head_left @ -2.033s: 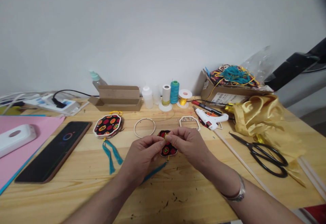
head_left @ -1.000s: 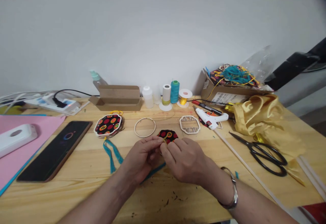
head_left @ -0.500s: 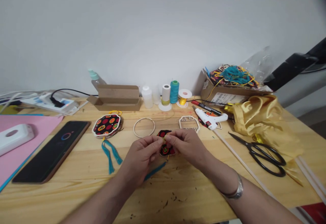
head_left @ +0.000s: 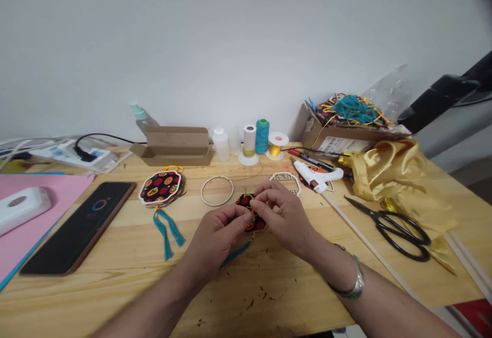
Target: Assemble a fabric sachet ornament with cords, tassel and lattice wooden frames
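In the head view, a small black ornament (head_left: pixel 260 224) with red and orange patterned fabric lies on the table under my fingers. A teal tassel (head_left: pixel 237 253) hangs from its near side on a yellow loop. My left hand (head_left: pixel 219 235) is closed in a pinch over the ornament's left part. Above its upper right part, my right hand (head_left: pixel 284 217) pinches with thumb and index finger, its other fingers curled. A thin yellow cord (head_left: pixel 246 193) shows at the ornament's top and between the fingertips. Its ends are partly hidden by my fingers.
A stack of similar ornaments (head_left: pixel 161 188) and a wooden ring (head_left: pixel 217 191) lie to the left. Behind stand thread spools (head_left: pixel 262 135) and a bottle (head_left: pixel 221 146). Rightward are a lattice frame (head_left: pixel 286 182), a glue gun (head_left: pixel 319 176), black scissors (head_left: pixel 400 233) and gold cloth (head_left: pixel 388 174).
My fingertips have moved slightly apart, the right hand rising up and away from the left. More of the ornament and the cord at its top now shows.
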{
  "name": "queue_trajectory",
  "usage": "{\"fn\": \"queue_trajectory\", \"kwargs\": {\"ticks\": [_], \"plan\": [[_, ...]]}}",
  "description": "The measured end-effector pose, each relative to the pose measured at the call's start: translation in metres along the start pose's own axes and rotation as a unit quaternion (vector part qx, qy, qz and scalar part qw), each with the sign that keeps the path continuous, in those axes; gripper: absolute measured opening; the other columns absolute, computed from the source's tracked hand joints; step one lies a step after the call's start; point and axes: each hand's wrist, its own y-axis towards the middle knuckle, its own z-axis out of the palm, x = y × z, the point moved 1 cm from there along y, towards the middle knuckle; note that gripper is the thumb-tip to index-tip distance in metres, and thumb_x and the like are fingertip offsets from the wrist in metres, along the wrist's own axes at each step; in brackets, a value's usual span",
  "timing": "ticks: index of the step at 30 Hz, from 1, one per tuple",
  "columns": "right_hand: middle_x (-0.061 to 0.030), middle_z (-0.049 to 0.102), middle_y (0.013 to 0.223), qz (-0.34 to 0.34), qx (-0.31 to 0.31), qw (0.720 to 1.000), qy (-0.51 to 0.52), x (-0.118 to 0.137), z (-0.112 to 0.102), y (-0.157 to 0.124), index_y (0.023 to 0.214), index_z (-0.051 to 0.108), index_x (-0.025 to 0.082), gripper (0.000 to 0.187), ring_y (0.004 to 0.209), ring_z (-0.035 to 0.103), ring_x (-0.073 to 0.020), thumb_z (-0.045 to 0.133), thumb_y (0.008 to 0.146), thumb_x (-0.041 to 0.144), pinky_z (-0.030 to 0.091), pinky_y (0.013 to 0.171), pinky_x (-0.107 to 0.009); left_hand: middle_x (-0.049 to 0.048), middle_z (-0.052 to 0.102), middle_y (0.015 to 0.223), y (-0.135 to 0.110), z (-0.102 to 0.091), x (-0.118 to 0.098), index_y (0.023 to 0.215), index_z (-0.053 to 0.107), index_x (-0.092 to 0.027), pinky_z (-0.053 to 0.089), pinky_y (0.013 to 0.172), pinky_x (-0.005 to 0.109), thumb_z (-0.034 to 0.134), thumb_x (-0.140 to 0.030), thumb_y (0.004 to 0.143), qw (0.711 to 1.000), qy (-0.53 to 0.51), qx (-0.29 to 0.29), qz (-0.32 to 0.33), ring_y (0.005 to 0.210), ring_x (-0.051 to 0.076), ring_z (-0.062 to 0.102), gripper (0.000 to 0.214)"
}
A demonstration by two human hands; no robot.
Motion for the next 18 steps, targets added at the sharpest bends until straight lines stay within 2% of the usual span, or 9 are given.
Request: {"fn": "queue_trajectory", "kwargs": {"ticks": [4, 7, 9, 11, 14, 16, 18], "plan": [[-0.0030, 0.058, 0.081, -0.004, -0.013, 1.000, 0.002, 0.0025, 0.0002, -0.0007, 0.061, 0.058, 0.016, 0.014, 0.079, 0.054, -0.0135, 0.057, 0.075, 0.013, 0.044, 0.069, -0.027, 0.0006, 0.063, 0.071, -0.0018, 0.0000, -0.0027, 0.075, 0.069, -0.016, 0.038, 0.061, 0.020, 0.062, -0.031, 0.076, 0.996, 0.084, -0.011, 0.036, 0.065, 0.010, 0.052, 0.017], [-0.0032, 0.059, 0.081, -0.004, -0.012, 1.000, 0.012, 0.0003, 0.0000, 0.0002, 0.062, 0.059, 0.016, 0.014, 0.078, 0.055, -0.0136, 0.057, 0.076, 0.014, 0.044, 0.069, -0.027, 0.0007, 0.064, 0.072, -0.0025, 0.0000, -0.0036, 0.076, 0.069, -0.016, 0.040, 0.064, 0.021, 0.061, -0.030, 0.077, 0.994, 0.095, -0.010, 0.048, 0.068, 0.012, 0.053, 0.016], [-0.0032, 0.061, 0.082, 0.006, 0.009, 1.000, 0.029, -0.0017, -0.0006, 0.0017, 0.066, 0.061, 0.016, 0.013, 0.078, 0.055, -0.0134, 0.055, 0.078, 0.016, 0.044, 0.071, -0.027, 0.0012, 0.065, 0.073, -0.0022, -0.0005, -0.0033, 0.077, 0.070, -0.017, 0.041, 0.067, 0.022, 0.061, -0.028, 0.076, 0.995, 0.089, -0.011, 0.051, 0.070, 0.013, 0.054, 0.015], [-0.0028, 0.062, 0.078, 0.043, 0.044, 0.997, 0.055, -0.0028, -0.0016, 0.0037, 0.070, 0.063, 0.015, 0.017, 0.075, 0.056, -0.0129, 0.051, 0.081, 0.020, 0.044, 0.070, -0.027, 0.0016, 0.066, 0.074, -0.0017, -0.0013, -0.0024, 0.078, 0.071, -0.017, 0.041, 0.069, 0.023, 0.061, -0.027, 0.076, 0.996, 0.077, -0.015, 0.047, 0.072, 0.014, 0.055, 0.014], [-0.0003, 0.060, 0.064, 0.143, 0.111, 0.976, 0.124, -0.0023, -0.0029, 0.0057, 0.070, 0.064, 0.015, 0.025, 0.060, 0.054, -0.0106, 0.048, 0.083, 0.028, 0.042, 0.057, -0.024, 0.0018, 0.066, 0.075, -0.0016, -0.0024, -0.0010, 0.079, 0.070, -0.017, 0.042, 0.069, 0.023, 0.062, -0.028, 0.076, 0.998, 0.048, -0.018, 0.040, 0.072, 0.014, 0.056, 0.014], [0.0014, 0.058, 0.057, 0.188, 0.147, 0.955, 0.178, -0.0008, -0.0033, 0.0061, 0.069, 0.063, 0.014, 0.025, 0.053, 0.050, -0.0089, 0.051, 0.081, 0.032, 0.040, 0.050, -0.022, 0.0019, 0.067, 0.074, -0.0019, -0.0026, -0.0008, 0.078, 0.070, -0.017, 0.043, 0.068, 0.023, 0.062, -0.029, 0.076, 0.999, 0.024, -0.018, 0.037, 0.071, 0.014, 0.057, 0.015], [0.0018, 0.058, 0.058, 0.204, 0.158, 0.943, 0.212, 0.0004, -0.0033, 0.0061, 0.071, 0.063, 0.014, 0.019, 0.052, 0.050, -0.0082, 0.059, 0.075, 0.032, 0.041, 0.050, -0.021, 0.0010, 0.066, 0.068, -0.0021, -0.0023, -0.0013, 0.075, 0.070, -0.017, 0.042, 0.062, 0.021, 0.062, -0.029, 0.076, 0.999, 0.012, -0.020, 0.036, 0.064, 0.012, 0.055, 0.015]]}}
